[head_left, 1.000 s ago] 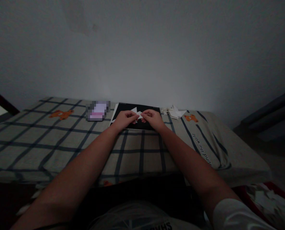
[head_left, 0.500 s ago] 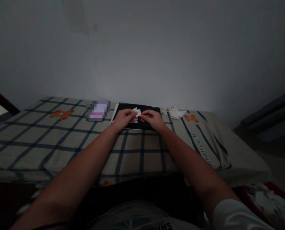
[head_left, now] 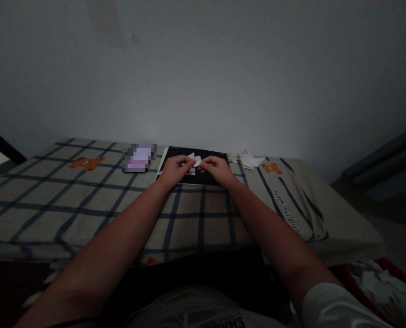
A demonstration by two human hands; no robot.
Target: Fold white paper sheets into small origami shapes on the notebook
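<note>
A small piece of white paper [head_left: 197, 161] is pinched between my two hands. My left hand [head_left: 176, 170] closes thumb and fingers on its left side. On its right edge, the thumb and fingertips of my right hand [head_left: 218, 169] press together. Both hands are over a black notebook-like pad [head_left: 203, 178] with punched holes along its far edge. More white paper lies on the pad, partly hidden behind my left hand. Right of the pad lies a folded white paper shape [head_left: 251, 160], with small crumpled scraps beside it.
A checked cloth with bear prints covers the table [head_left: 120, 200]. A phone-like device [head_left: 139, 158] with a pixelated screen lies left of the pad. Behind the table rises a grey wall [head_left: 203, 82]. At lower right, a red bin [head_left: 399, 273] holds crumpled white paper.
My fingers have shifted slightly on the small paper, and the right fingertips sit a little closer to it. The other things keep their places, apart from a slight camera shift.
</note>
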